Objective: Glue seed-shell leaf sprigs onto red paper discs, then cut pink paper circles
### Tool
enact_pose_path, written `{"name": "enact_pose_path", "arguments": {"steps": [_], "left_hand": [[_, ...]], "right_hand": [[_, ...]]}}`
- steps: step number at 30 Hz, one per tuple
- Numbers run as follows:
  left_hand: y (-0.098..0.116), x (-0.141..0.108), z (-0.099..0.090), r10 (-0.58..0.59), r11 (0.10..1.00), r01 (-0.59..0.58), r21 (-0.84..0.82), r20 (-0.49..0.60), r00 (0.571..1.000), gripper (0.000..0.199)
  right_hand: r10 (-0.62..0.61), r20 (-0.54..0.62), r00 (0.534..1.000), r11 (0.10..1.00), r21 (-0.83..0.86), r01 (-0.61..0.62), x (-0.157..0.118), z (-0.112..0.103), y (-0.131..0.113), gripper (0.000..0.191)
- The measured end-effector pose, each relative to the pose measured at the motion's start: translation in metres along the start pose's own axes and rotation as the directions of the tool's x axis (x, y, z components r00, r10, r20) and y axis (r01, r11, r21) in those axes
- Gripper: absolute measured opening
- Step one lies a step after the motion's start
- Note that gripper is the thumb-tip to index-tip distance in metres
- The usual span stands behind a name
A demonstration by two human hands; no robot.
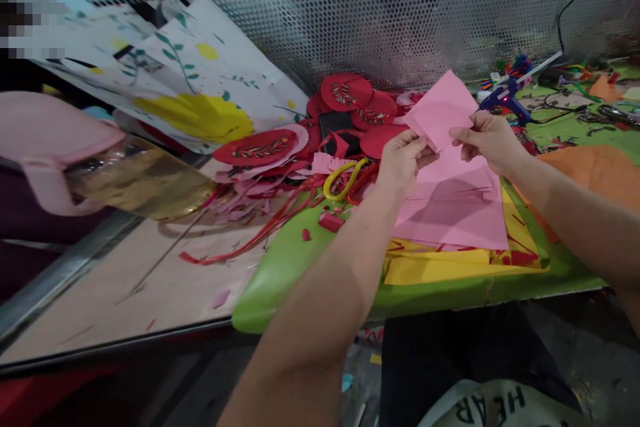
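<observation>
A small folded pink sheet (444, 107) is held up between both hands. My left hand (407, 157) pinches its lower left edge. My right hand (483, 137) grips its right corner, fingers closed. Beneath the hands, larger pink sheets (460, 220) lie stacked on yellow sheets (435, 270). Left of my left hand are yellow-handled scissors (343, 180), partly among scraps. Round red pieces with printed patterns (346, 92) are heaped behind.
A green mat (280, 280) covers the table's right side. At the back right sits a blue glue gun (510, 101); orange sheets (595, 177) lie at the right. A patterned bag (195, 73) and a clear-bottomed pink container (55, 130) stand left. A perforated metal panel (400, 7) rises behind.
</observation>
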State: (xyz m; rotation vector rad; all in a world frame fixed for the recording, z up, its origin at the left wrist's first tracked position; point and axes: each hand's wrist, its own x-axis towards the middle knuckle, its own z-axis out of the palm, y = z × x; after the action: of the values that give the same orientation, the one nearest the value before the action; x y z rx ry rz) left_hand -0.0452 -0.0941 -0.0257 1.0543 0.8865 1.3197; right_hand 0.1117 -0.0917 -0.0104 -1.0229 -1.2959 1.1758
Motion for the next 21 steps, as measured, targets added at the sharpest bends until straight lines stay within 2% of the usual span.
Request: {"name": "enact_pose_path", "arguments": {"steps": [8, 18, 21], "left_hand": [[0.0013, -0.0036, 0.0022, -0.005, 1.000, 0.007, -0.030, 0.070, 0.998, 0.008], [0.0069, -0.0097, 0.0068, -0.026, 1.000, 0.027, -0.011, 0.080, 0.996, 0.007], [0.0051, -0.0101, 0.0080, 0.005, 0.999, -0.007, 0.044, 0.047, 0.999, 0.016]], "right_hand": [[-0.024, -0.037, 0.999, 0.997, -0.075, 0.021, -0.0032, 0.0020, -0.0006, 0.024], [-0.095, -0.057, 0.994, 0.975, -0.207, 0.082, -0.0012, 0.0013, 0.0054, 0.016], [-0.108, -0.048, 0.993, 0.971, -0.219, 0.095, -0.0034, 0.0029, 0.0038, 0.015]]}}
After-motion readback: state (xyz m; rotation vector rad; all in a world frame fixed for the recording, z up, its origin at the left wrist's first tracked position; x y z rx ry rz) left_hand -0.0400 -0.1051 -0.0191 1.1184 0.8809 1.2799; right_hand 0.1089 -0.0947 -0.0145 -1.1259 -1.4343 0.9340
